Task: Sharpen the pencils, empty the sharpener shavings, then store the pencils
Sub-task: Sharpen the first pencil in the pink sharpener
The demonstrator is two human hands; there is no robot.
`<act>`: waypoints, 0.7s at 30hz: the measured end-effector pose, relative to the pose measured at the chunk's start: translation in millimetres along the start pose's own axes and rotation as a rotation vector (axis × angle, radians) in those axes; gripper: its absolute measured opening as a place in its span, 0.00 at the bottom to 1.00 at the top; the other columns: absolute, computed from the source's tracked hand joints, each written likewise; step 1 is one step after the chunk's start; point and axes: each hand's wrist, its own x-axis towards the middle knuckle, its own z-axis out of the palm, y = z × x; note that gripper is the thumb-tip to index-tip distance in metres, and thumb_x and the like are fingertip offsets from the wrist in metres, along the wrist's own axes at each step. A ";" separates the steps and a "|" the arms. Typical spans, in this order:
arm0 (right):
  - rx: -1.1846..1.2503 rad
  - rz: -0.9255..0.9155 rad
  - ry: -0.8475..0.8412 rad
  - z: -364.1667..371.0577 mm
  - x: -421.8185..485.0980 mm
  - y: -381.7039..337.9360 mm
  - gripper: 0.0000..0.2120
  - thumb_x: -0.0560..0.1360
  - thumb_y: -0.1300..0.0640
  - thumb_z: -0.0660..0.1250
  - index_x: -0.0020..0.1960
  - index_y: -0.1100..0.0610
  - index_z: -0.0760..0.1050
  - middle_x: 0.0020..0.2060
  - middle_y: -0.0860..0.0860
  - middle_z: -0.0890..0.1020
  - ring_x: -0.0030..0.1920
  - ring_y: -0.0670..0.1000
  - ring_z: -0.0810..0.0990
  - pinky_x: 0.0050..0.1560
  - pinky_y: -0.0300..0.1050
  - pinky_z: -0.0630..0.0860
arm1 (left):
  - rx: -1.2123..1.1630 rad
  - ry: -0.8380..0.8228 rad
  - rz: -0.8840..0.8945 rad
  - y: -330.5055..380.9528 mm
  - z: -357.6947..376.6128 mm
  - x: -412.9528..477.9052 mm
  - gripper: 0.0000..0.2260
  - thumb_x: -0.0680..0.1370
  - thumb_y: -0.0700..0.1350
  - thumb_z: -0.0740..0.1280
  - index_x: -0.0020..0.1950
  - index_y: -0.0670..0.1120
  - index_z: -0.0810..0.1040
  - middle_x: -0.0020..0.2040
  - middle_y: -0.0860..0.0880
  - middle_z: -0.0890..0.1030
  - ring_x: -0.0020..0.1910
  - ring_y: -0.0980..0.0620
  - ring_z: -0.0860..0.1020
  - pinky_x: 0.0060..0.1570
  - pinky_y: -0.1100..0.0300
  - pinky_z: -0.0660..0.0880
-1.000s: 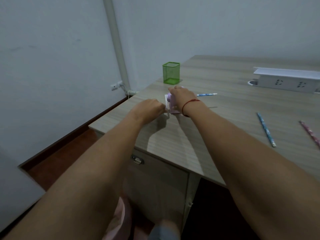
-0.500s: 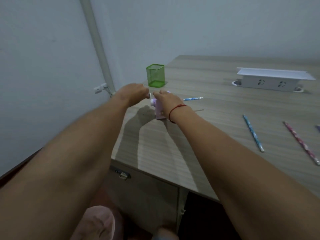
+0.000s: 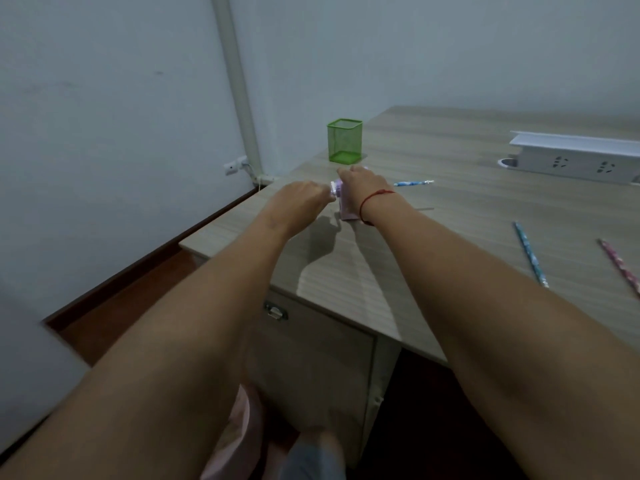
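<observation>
A small pink-purple crank sharpener (image 3: 343, 202) stands on the wooden desk (image 3: 450, 216). My right hand (image 3: 360, 183) presses down on its top and hides most of it. Closed into a fist at its left end, my left hand (image 3: 304, 197) grips the crank. A blue pencil (image 3: 414, 183) pokes out to the right behind my right wrist. Two more pencils lie flat on the right of the desk, one blue (image 3: 530, 252), one pink (image 3: 620, 265). At the far left corner stands an empty green mesh pencil cup (image 3: 344, 141).
A white power-socket box (image 3: 575, 155) sits at the back right of the desk. The desk's left edge drops to the floor beside a wall with a white pipe (image 3: 239, 84). A drawer handle (image 3: 275, 311) shows under the front edge.
My left hand rose from the sharpener's lower left, circled up, and is back at mid height at its left end. The right hand stayed on top. The camera view swung sideways.
</observation>
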 end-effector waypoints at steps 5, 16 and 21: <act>-0.007 -0.053 0.015 -2.7 -0.1 3.3 0.22 0.69 0.57 0.71 0.62 0.55 0.70 0.64 0.59 0.72 0.65 0.62 0.72 0.62 0.58 0.73 | 0.019 -0.147 -0.066 5.3 17.1 -0.2 0.11 0.80 0.43 0.60 0.55 0.39 0.78 0.51 0.35 0.81 0.52 0.35 0.79 0.48 0.46 0.74; -0.031 -0.144 0.014 -10.1 -3.3 13.1 0.26 0.70 0.62 0.69 0.66 0.56 0.68 0.65 0.58 0.71 0.65 0.59 0.73 0.59 0.52 0.72 | 0.098 -0.283 -0.063 -17.8 30.3 48.4 0.12 0.79 0.43 0.61 0.59 0.41 0.78 0.57 0.36 0.79 0.56 0.38 0.78 0.53 0.50 0.72; -0.039 -0.144 0.001 -9.7 -0.7 13.9 0.24 0.70 0.62 0.68 0.66 0.57 0.68 0.64 0.58 0.72 0.64 0.59 0.74 0.57 0.50 0.72 | 0.162 -0.237 -0.046 -27.2 18.4 62.3 0.11 0.80 0.40 0.59 0.57 0.37 0.77 0.55 0.34 0.78 0.56 0.35 0.78 0.51 0.48 0.72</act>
